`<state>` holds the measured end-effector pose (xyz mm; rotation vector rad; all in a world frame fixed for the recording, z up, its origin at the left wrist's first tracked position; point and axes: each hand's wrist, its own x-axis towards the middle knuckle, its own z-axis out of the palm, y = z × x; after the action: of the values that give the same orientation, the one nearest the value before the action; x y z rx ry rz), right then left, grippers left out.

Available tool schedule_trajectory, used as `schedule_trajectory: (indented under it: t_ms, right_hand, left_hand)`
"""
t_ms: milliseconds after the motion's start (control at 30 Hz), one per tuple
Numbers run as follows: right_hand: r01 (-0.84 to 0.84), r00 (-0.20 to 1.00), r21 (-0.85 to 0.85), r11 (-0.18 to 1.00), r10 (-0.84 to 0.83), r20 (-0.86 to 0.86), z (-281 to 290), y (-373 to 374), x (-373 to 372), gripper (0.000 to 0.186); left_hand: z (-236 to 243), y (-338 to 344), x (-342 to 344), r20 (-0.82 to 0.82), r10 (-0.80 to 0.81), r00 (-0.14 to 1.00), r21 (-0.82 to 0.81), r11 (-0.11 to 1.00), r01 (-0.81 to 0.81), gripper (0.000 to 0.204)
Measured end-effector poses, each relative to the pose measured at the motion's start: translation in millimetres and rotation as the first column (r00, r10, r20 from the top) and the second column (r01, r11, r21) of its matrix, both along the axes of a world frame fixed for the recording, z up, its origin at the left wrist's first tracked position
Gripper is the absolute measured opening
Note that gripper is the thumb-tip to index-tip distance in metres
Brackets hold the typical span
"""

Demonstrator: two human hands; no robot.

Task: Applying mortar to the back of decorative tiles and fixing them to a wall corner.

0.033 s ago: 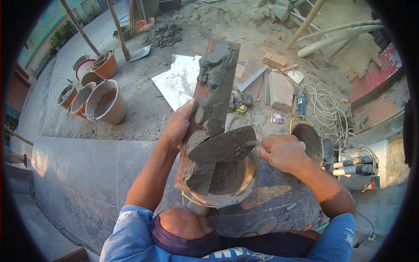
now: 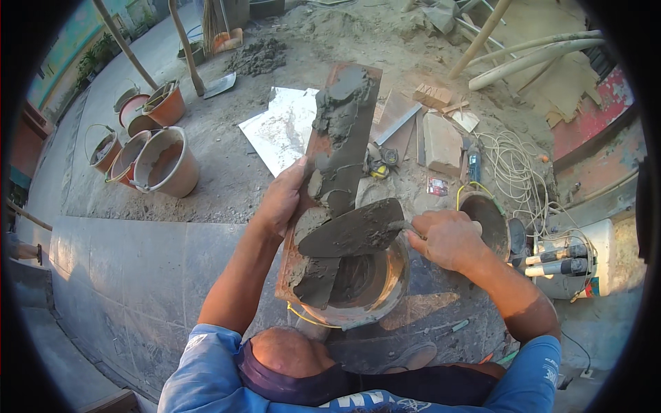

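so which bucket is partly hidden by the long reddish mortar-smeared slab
The round mortar-smeared bucket at the bottom centre: the slab overlaps its left side in view, while the other buckets show clear of it.

rough matt mortar (image 2: 344,96), gritty mtl trowel (image 2: 354,229), glossy sheet (image 2: 279,134), dull plas. bucket (image 2: 184,182)

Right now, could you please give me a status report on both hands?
Left hand gripping the slab by its edge. Right hand holding the trowel over it. Grey mortar on slab; bucket below.
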<state>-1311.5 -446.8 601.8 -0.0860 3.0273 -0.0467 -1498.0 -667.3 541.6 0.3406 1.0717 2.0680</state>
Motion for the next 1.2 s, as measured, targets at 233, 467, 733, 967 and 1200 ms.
schedule_trajectory:
  t_ms: [233,467,733,967,1200]
  right_hand:
    - [0.123,0.991,-0.01,0.992,-0.124,-0.044,12.6,4.4,-8.1,0.035]
    - [0.292,0.957,0.015,0.956,-0.292,0.007,26.5,30.2,-27.6,0.039]
    - [0.41,0.904,-0.127,0.903,-0.421,-0.074,50.2,69.5,-59.9,0.042]
    - [0.374,0.899,-0.149,0.915,-0.397,-0.182,39.7,137.4,-79.3,0.043]
    - [0.307,0.928,-0.559,0.77,-0.372,-0.002,45.0,91.3,-83.5,0.043]
  left_hand:
    - [3.8,0.2,2.6,0.018,-0.036,0.999,0.01,0.999,0.036,0.044]
    - [-5.7,4.2,7.2,-0.017,-0.059,0.998,0.01,0.998,0.059,0.045]
    - [-1.8,0.8,13.1,-0.157,-0.128,0.979,0.004,0.992,0.13,0.048]
    - [-10.3,6.9,11.4,-0.171,-0.116,0.978,0.006,0.993,0.119,0.047]
    - [-26.3,0.0,7.8,0.074,-0.264,0.962,0.17,0.954,0.249,0.058]
